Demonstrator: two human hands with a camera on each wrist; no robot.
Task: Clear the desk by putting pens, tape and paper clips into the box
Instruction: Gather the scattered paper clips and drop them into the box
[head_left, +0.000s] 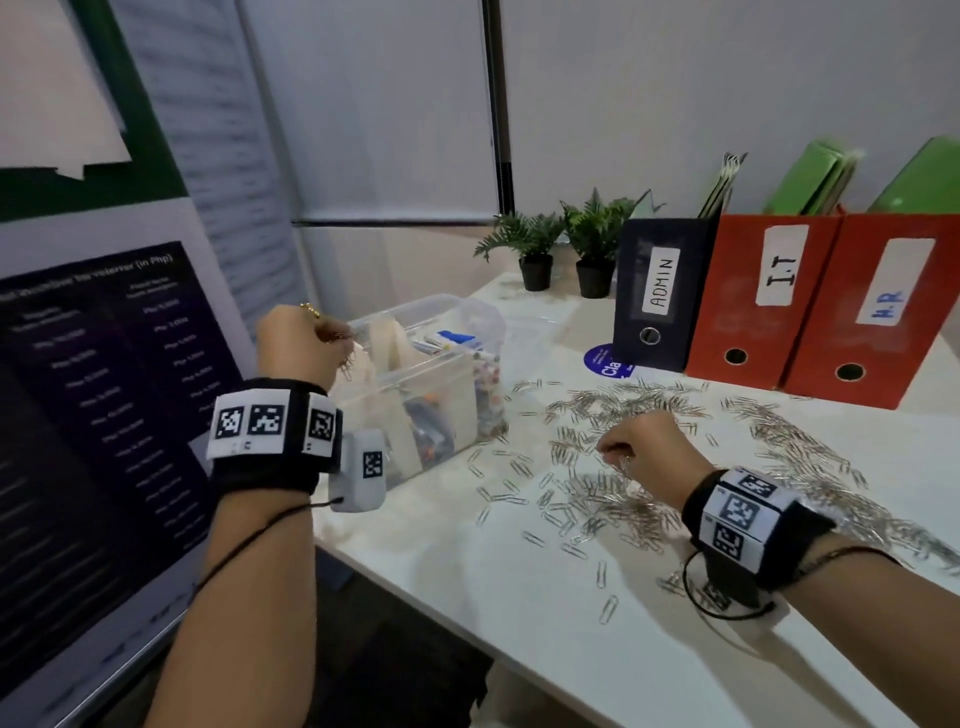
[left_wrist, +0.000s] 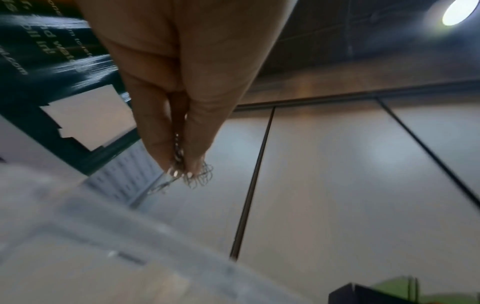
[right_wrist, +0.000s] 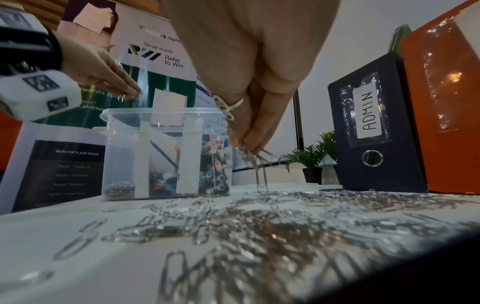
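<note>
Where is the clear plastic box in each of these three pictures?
Head: the box sits left of centre on the desk, under the left hand.
Left wrist: only its blurred rim, lower left.
Right wrist: left of centre, behind the scattered clips.
Shared landmark: the dark binder.

We're holding our left hand (head_left: 301, 340) raised, fingertips (left_wrist: 179, 164) pinching together, while our right hand (head_left: 644, 452) is reaching low, fingers bunched downward.
</note>
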